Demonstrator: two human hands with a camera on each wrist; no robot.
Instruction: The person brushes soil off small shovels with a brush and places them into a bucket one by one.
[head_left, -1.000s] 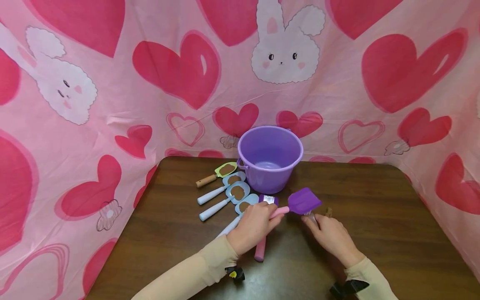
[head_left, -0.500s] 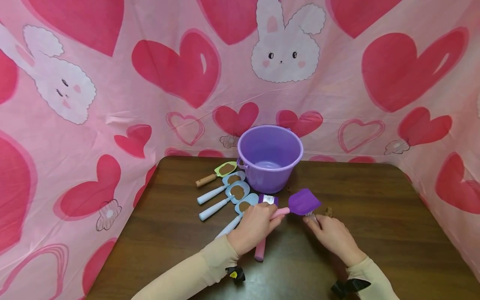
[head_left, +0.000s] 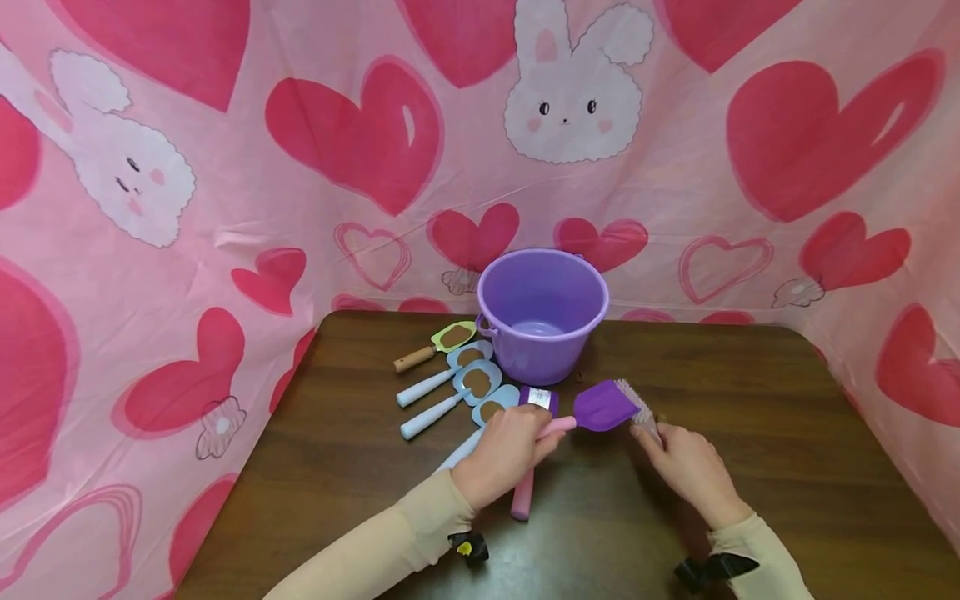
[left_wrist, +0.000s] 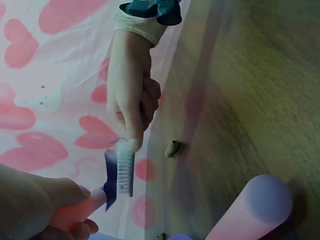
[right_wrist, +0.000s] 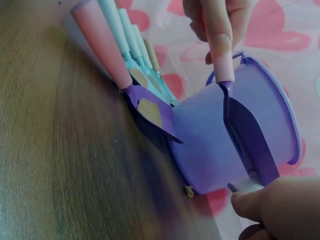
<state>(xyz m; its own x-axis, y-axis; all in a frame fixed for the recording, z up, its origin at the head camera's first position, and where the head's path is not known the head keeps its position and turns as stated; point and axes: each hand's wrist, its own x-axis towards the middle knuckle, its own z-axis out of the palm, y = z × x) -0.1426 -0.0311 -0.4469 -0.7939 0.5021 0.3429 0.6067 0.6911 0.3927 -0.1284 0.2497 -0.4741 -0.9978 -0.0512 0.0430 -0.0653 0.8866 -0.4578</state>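
Note:
My left hand (head_left: 504, 457) grips the pink handle of a toy shovel with a purple blade (head_left: 602, 407), lifted over the table. My right hand (head_left: 697, 471) pinches a small brush with pale bristles (head_left: 636, 407). In the head view the bristles lie along the blade's outer edge. The left wrist view shows the brush (left_wrist: 125, 172) upright close beside the purple blade. Most of the brush's grip is hidden by my right fingers. Below my left hand lies a second pink-handled purple shovel (right_wrist: 149, 111) bearing a brown patch.
A purple bucket (head_left: 536, 358) stands at the back of the dark wooden table (head_left: 360, 508). Left of it lie several blue shovels (head_left: 477, 382) and a green one (head_left: 454, 336), with brown stuff on their blades. Brown crumbs (left_wrist: 172, 148) lie on the table. Heart-patterned cloth hangs around.
My right hand has shifted right, and the brush has come up from beneath the blade's near corner to lie along its outer edge. My left hand stays nearly still.

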